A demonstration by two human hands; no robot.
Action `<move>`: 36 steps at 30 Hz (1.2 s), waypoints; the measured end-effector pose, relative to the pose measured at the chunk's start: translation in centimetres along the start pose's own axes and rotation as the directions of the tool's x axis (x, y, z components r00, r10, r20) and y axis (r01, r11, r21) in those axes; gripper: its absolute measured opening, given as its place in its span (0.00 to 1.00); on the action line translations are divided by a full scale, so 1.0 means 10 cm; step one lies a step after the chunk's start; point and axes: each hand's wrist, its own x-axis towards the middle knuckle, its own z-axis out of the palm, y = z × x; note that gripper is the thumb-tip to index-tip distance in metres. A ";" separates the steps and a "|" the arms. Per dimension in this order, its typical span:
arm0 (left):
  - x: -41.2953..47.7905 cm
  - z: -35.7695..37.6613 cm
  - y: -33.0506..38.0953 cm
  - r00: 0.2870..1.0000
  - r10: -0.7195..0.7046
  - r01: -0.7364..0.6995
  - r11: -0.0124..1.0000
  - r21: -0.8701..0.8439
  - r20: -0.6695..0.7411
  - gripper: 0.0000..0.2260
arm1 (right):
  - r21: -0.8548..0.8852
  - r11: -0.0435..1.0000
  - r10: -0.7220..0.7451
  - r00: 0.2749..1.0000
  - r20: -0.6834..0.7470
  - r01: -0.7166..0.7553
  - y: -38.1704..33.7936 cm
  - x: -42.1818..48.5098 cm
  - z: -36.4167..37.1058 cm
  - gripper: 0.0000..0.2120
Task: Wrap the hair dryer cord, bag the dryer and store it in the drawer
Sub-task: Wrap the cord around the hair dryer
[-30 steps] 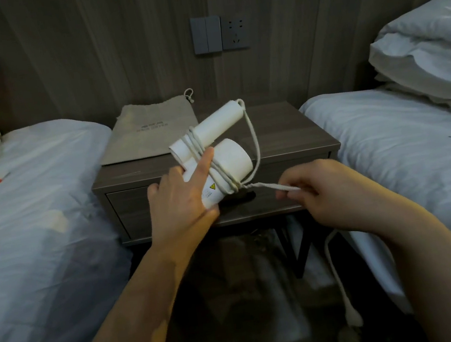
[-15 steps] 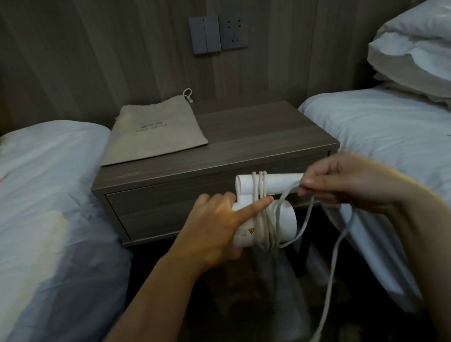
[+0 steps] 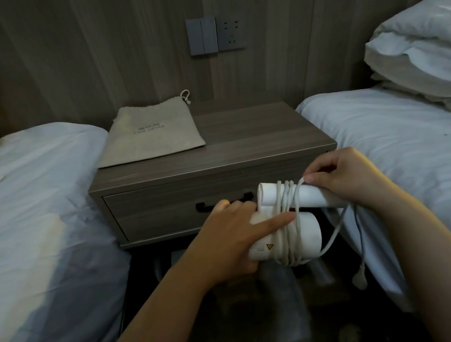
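Observation:
A white folded hair dryer is held in front of the shut drawer of the bedside table. My left hand grips its body, index finger pressed on the wound cord. Several turns of white cord circle the barrel and handle. My right hand pinches the cord at the top of the handle. A loose loop hangs down to the plug. The beige drawstring bag lies flat on the table's left side.
The wooden bedside table stands between two white beds. The drawer has a black handle. A wall switch and socket are above. Pillows lie at right; a small packet and tube at far left.
The dryer came down from above the tabletop to in front of the drawer. More cord turns are wound on it, and the hanging plug has risen off the floor.

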 end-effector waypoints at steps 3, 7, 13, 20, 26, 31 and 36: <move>-0.01 0.00 0.00 1.000 -0.006 0.006 1.000 -0.020 -0.007 0.41 | -0.042 0.999 0.003 0.994 0.105 0.001 -0.01 -0.01 -0.03 0.07; -0.03 -0.03 0.05 0.998 -0.021 0.028 0.994 -0.107 0.064 0.43 | -0.064 0.997 0.037 0.994 0.104 -0.031 -0.05 -0.02 0.01 0.06; -0.03 -0.01 0.10 0.996 0.004 0.009 0.989 -0.145 0.089 0.46 | -0.105 0.989 0.109 0.993 0.048 -0.104 -0.09 -0.04 0.11 0.07; -0.06 0.02 0.09 0.987 -0.038 0.071 0.975 -0.210 0.156 0.43 | -0.178 0.968 0.178 0.984 -0.021 -0.179 -0.12 -0.04 0.19 0.12; -0.08 0.01 0.01 0.980 -0.048 0.097 0.962 -0.255 0.191 0.40 | -0.086 0.985 0.152 0.987 0.059 -0.147 -0.04 -0.01 0.18 0.12; -0.08 -0.04 -0.10 0.977 -0.053 0.088 0.983 -0.162 0.209 0.41 | 0.201 0.976 0.026 0.958 0.284 -0.086 0.13 -0.01 0.01 0.13; -0.09 -0.01 -0.08 0.974 -0.043 0.093 0.970 -0.222 0.222 0.42 | 0.208 0.958 0.163 0.970 0.181 -0.199 0.41 0.08 -0.04 0.16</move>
